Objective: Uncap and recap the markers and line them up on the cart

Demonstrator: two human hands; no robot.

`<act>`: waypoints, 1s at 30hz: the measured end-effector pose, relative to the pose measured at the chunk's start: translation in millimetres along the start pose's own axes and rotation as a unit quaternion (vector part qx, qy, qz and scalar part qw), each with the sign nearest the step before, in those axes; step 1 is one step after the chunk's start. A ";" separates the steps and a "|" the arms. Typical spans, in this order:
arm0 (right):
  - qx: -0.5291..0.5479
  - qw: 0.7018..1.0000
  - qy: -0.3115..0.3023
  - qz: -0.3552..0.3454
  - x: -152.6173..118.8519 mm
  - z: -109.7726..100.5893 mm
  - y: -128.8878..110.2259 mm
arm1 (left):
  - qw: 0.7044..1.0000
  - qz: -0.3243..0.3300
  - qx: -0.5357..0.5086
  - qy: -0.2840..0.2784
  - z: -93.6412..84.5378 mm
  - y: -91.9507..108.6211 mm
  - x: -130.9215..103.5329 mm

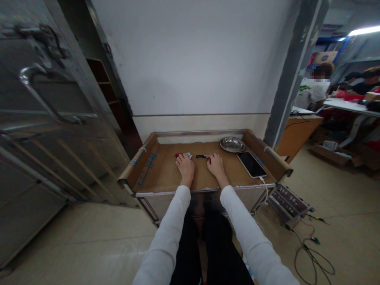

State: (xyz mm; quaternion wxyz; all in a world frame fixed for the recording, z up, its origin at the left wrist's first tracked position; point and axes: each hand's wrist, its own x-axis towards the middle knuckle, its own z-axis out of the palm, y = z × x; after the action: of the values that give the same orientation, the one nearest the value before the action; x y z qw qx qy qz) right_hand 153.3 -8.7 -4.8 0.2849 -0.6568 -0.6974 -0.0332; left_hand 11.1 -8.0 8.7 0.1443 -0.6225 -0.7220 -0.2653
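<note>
My left hand (185,168) rests over a small group of red and white-silver items (189,155) on the cardboard-lined table. Its fingers are bent down on them, and how firmly they hold anything is too small to tell. To the right, my right hand (216,165) is at the right end of a short black pen-like item (201,156), its fingers curled and touching or close to it. A steel bowl (232,145) stands behind and to the right of that hand. Further right lies a phone (252,164) with a white cable plugged in.
Raised cardboard-covered edges (268,156) bound the table at both sides, with a wall (202,59) behind. A metal door (38,99) stands at the left. An electrical box (288,204) with cables is on the floor at right; people sit at the far right.
</note>
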 end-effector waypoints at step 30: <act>0.026 0.998 -0.017 -0.059 -3.5 0.9 -0.2 | 0.901 0.199 -0.386 -0.009 18.4 -2.2 11.0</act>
State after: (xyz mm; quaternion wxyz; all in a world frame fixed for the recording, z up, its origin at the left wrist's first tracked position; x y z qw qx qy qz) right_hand 152.7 -11.5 -7.0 0.2880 -0.6071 -0.7403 -0.0206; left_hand 9.3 11.2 -0.9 -0.0636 -0.7622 -0.4255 -0.4836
